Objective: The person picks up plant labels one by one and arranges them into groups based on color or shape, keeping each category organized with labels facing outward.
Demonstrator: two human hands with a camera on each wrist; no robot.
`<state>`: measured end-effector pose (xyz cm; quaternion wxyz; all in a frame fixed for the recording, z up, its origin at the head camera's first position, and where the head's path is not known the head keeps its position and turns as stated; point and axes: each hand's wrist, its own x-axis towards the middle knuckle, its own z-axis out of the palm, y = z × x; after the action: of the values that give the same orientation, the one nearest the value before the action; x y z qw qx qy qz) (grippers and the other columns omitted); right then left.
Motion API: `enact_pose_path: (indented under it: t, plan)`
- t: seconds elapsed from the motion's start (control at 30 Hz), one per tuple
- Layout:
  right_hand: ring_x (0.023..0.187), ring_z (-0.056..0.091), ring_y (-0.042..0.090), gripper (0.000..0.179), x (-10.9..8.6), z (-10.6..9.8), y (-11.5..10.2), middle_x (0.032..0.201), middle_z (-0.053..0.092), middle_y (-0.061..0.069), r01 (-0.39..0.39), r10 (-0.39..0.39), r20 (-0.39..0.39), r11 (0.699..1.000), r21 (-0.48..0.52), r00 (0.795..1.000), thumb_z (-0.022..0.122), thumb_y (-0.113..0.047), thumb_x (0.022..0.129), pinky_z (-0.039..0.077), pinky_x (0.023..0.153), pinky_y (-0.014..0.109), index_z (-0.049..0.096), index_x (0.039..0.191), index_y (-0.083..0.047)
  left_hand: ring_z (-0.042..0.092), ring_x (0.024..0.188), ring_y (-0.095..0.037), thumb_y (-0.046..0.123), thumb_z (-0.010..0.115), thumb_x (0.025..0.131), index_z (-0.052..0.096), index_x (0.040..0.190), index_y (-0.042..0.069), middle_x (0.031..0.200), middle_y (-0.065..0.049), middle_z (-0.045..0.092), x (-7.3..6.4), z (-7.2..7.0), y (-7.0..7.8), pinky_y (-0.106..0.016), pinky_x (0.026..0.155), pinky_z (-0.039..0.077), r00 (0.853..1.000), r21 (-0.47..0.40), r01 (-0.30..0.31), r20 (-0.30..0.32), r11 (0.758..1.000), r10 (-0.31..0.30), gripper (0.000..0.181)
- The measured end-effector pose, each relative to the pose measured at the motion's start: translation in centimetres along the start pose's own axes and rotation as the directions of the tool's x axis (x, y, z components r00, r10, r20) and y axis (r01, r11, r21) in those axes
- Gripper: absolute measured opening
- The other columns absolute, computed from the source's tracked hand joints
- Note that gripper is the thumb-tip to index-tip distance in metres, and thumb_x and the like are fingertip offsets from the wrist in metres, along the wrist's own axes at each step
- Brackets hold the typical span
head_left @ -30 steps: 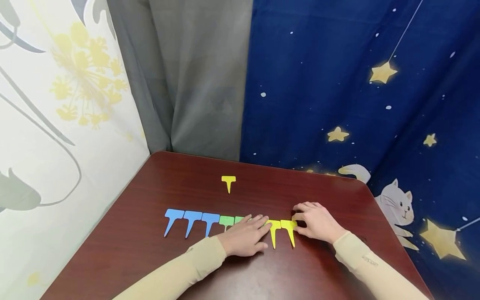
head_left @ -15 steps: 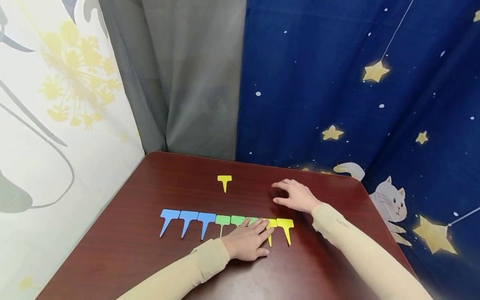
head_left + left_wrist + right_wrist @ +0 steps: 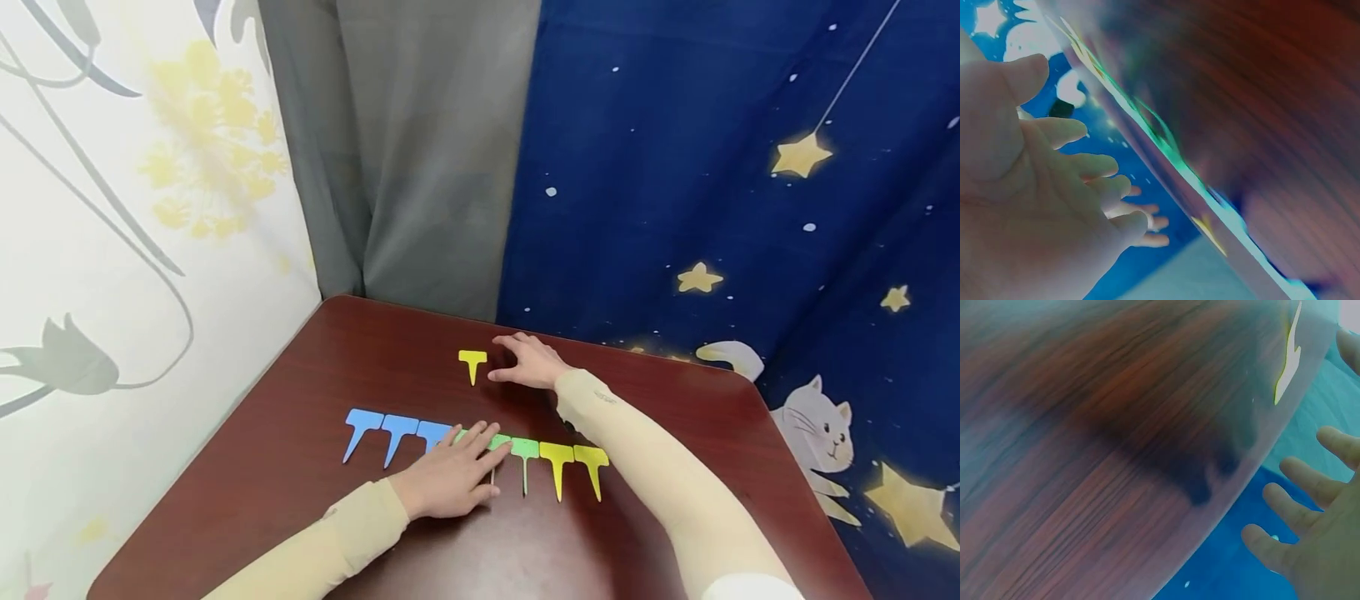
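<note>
T-shaped plant labels lie in a row across the table: blue labels on the left, green labels in the middle, two yellow labels on the right. Over the blue and green part of the row is my left hand, fingers extended, partly covering those labels in the head view. The left wrist view shows its palm and fingers raised over the table with nothing held. Farther back lies a lone yellow label. My right hand is just right of it, fingers spread and apart from the label.
The dark red wooden table has a rounded back edge. Behind it hang a grey curtain and a blue star-patterned curtain. A white patterned wall covering borders the left side.
My right hand has left the right end of the row and moved back and left to beside the lone yellow label. The left hand has shifted left along the row, uncovering a green label.
</note>
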<state>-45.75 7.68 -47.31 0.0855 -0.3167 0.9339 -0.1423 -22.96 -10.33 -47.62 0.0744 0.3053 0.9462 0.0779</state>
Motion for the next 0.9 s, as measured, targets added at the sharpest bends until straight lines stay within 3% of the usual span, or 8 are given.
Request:
enact_pose_path:
  t: [0.17,0.4,0.63,0.9]
  plan:
    - [0.135,0.043,0.03,0.087,2.3,0.7,-0.8,0.151,0.043,0.006,-0.038,0.038,0.021,0.999,-0.017,0.999,0.07,-0.069,0.081,0.039,0.107,0.056,0.043,0.153,-0.029,0.014,0.153,-0.03,0.049,0.045,0.105,0.029,0.161,0.02,0.167,-0.01,0.016,-1.9,-0.4,-2.5,-0.054,0.12,0.019,0.998,-0.015,0.048,-0.032,0.999,-0.049,0.065]
    - [0.134,0.042,0.034,0.095,4.4,1.8,-1.7,0.152,0.042,0.009,-0.057,0.059,0.076,0.998,-0.033,0.995,0.069,-0.072,0.079,0.033,0.108,0.063,0.04,0.156,-0.024,0.017,0.152,-0.031,0.045,0.048,0.106,0.031,0.16,0.017,0.166,-0.013,0.019,-4.4,-0.5,-6.1,-0.055,0.119,0.021,0.996,-0.075,0.063,-0.056,0.995,-0.068,0.063]
    - [0.13,0.044,0.034,0.093,4.8,2.6,-1.2,0.15,0.043,0.009,-0.072,0.074,0.068,0.997,-0.033,0.995,0.071,-0.072,0.078,0.032,0.106,0.064,0.043,0.154,-0.027,0.017,0.152,-0.031,0.043,0.051,0.105,0.03,0.16,0.017,0.166,-0.011,0.02,-5.7,0.3,-9.0,-0.057,0.118,0.021,0.998,-0.102,0.065,-0.01,0.993,-0.067,0.065]
    - [0.129,0.042,0.034,0.089,5.3,3.2,-1.0,0.151,0.04,0.009,-0.088,0.091,0.049,0.995,-0.053,0.995,0.075,-0.073,0.074,0.031,0.105,0.064,0.051,0.148,-0.032,0.018,0.152,-0.03,0.05,0.051,0.103,0.03,0.16,0.014,0.166,-0.008,0.021,-5.8,1.1,-10.3,-0.058,0.117,0.021,0.999,-0.078,0.034,0.011,0.996,-0.033,0.071]
